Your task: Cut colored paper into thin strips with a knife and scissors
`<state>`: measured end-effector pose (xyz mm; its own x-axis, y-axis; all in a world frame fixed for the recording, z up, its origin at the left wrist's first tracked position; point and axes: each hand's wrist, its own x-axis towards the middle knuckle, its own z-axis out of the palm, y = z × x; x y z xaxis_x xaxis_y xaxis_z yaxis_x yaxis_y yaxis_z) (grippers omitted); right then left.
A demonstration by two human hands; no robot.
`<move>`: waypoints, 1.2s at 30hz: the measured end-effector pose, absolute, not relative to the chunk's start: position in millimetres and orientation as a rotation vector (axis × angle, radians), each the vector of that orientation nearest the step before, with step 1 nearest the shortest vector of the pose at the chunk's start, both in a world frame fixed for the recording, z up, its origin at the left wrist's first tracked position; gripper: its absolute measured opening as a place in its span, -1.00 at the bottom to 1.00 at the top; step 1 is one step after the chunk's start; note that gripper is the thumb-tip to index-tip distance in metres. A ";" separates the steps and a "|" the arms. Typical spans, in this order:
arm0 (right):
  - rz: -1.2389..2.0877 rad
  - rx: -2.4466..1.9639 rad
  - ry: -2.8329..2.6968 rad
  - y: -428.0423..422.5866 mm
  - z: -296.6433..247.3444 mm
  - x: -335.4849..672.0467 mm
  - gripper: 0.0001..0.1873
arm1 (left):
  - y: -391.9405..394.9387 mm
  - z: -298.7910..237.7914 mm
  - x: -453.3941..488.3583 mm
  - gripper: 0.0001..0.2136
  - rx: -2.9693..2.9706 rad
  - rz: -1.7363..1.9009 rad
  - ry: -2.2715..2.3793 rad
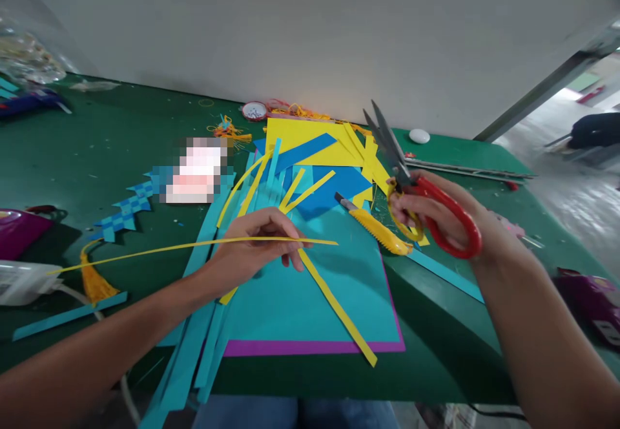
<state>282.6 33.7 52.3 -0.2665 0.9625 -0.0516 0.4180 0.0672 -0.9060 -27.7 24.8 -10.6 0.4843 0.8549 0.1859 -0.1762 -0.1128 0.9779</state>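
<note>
My left hand [254, 238], over the middle of the stack, pinches a long thin yellow paper strip [322, 242] between thumb and fingers. The strip stretches far to the left. More yellow strips [336, 306] fan out around and under this hand; whether it holds any of them, I cannot tell. Raised at the right, my right hand [429, 208] grips scissors [396, 154] with one red and one yellow handle loop, the blades slightly parted and pointing up and away. Teal sheets [349, 287] lie below, and a yellow utility knife [380, 230] rests on their right side.
Teal strips [181, 364] overhang the table's front edge. Yellow sheets [310, 128] and blue pieces lie behind. A woven blue ornament [130, 208] with an orange tassel [97, 280] is at left, near a pixelated bright object [196, 170]. Purple devices [593, 300] flank both sides. A wall [290, 35] borders the back.
</note>
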 end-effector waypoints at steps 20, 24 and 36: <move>-0.097 -1.021 -2.472 -1.2 19.8 277.5 -0.59 | 28.5 -9.7 -31.8 -0.87 1.532 1.015 0.577; -0.107 -0.989 -2.497 -1.6 22.2 274.0 -0.58 | 26.9 -9.5 -30.5 -0.84 1.515 1.014 0.575; -0.156 -0.996 -2.516 -2.3 23.1 268.9 -0.62 | 27.0 -9.4 -28.7 -0.83 1.507 1.002 0.538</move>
